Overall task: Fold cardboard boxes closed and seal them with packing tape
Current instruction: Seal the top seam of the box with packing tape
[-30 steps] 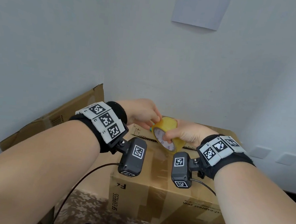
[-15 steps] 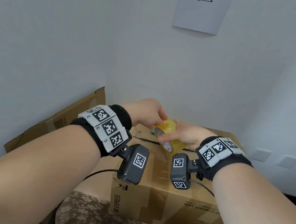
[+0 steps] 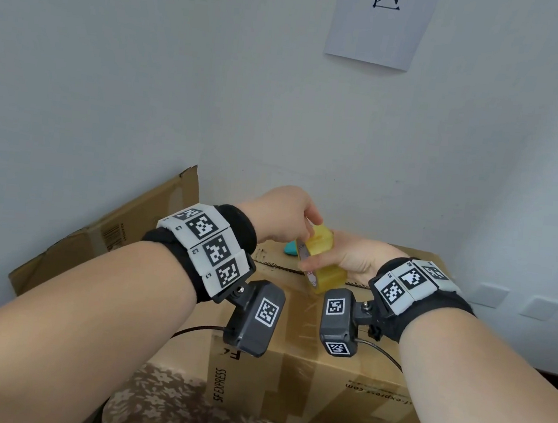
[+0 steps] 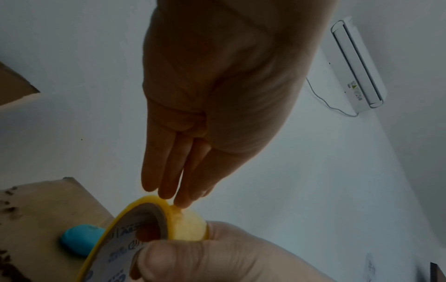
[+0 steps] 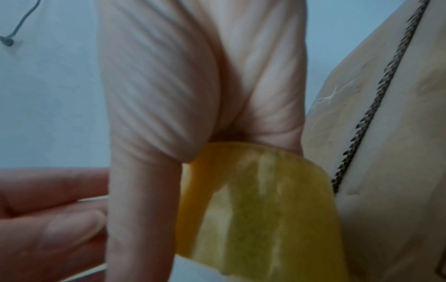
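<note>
A brown cardboard box (image 3: 322, 371) stands before me, its top flaps folded down and clear tape across the near part of the top. Above its top seam my right hand (image 3: 338, 257) grips a yellow roll of packing tape (image 3: 322, 260), with the thumb on the roll's printed core (image 4: 135, 246). My left hand (image 3: 310, 223) reaches over the roll from the left. Its straight fingertips (image 4: 178, 200) touch the roll's outer face (image 4: 188, 225). In the right wrist view the roll (image 5: 255, 209) sits under the right palm, beside the box's seam (image 5: 362, 122).
A small blue object (image 3: 290, 248) lies on the box top behind the roll. Another cardboard box (image 3: 106, 238) with a raised flap leans against the left wall. Floral cloth (image 3: 181, 407) lies below. A paper sheet (image 3: 380, 22) hangs on the wall, with sockets (image 3: 492, 295) at the right.
Both hands and the roll have risen slightly above the box. The roll has turned more edge-on, and the left fingers have shifted onto its top.
</note>
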